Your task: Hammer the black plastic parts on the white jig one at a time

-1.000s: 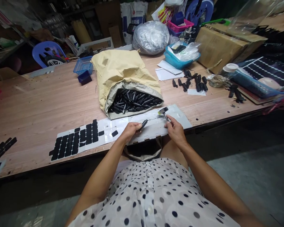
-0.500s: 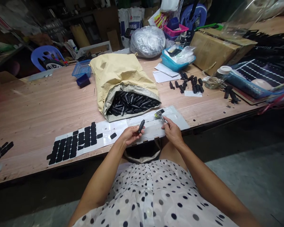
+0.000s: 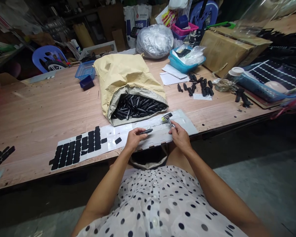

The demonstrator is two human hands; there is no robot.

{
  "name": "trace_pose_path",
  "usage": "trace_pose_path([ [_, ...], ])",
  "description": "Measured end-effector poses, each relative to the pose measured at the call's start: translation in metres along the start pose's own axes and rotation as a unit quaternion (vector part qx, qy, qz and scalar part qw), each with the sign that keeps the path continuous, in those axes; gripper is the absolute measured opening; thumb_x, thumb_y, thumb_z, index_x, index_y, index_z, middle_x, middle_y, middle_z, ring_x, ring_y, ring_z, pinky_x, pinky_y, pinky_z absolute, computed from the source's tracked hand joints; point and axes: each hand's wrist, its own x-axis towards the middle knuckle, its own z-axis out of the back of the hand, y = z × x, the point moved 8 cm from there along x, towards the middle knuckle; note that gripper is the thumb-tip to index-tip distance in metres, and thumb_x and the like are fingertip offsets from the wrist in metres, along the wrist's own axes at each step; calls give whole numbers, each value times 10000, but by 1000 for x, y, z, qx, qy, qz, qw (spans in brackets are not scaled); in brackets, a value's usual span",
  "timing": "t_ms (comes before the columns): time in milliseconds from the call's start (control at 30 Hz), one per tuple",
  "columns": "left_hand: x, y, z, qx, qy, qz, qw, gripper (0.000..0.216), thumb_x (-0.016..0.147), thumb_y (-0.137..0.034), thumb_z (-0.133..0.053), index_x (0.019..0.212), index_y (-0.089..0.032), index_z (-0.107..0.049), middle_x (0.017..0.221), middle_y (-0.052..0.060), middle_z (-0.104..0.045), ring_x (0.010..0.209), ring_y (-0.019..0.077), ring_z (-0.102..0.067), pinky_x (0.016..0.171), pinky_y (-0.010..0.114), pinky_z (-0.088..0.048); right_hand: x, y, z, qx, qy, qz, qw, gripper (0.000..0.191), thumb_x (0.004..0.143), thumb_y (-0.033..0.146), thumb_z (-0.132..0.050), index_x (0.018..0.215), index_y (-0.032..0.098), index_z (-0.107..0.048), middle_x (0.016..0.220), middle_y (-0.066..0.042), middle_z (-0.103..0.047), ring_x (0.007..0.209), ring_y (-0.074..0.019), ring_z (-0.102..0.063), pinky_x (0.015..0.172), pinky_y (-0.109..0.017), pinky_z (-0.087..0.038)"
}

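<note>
Jutting rightward over the white board (image 3: 185,122), a black piece (image 3: 147,131) is pinched by the left hand (image 3: 133,139); fingers curled, a small tool (image 3: 167,117) is gripped by the right hand (image 3: 181,137). Likely light, stiff and slippery, the piece is best held mid-length.

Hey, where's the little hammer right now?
In the head view, the hammer is just right of centre, gripped in the right hand, its head over the white board, near the right corner of the open sack.
</note>
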Motion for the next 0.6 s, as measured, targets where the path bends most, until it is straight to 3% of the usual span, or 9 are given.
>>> trace_pose_path([
  [233,0,3,4,45,-24,-50,997,265,578,-131,-848,825,-168,-757,829,16,-740,823,178,-686,838,336,-568,-1,0,1,2,1,-13,1000,522,904,383,-474,1348,242,-709,799,-29,-774,764,-230,-690,743,-344,-540],
  [433,-5,-2,3,41,-21,-49,998,289,575,-184,-880,837,-164,-759,822,18,-739,817,186,-681,808,331,-572,0,-2,2,8,-10,6,1000,517,908,393,-465,1336,248,-716,773,-19,-768,733,-220,-688,730,-336,-540],
  [500,-15,-5,-1,48,4,-50,998,296,606,-256,-891,857,-169,-762,811,13,-730,794,174,-664,774,307,-552,1,-4,2,6,-1,-1,1000,528,905,395,-465,1346,233,-706,789,-28,-771,723,-220,-682,732,-341,-538],
  [600,-42,5,-18,69,112,-19,991,321,681,-397,-871,885,-175,-761,769,4,-709,746,157,-634,727,278,-506,3,-6,1,8,13,-5,1000,541,907,409,-465,1363,220,-688,804,-32,-773,708,-214,-669,715,-339,-527],
])
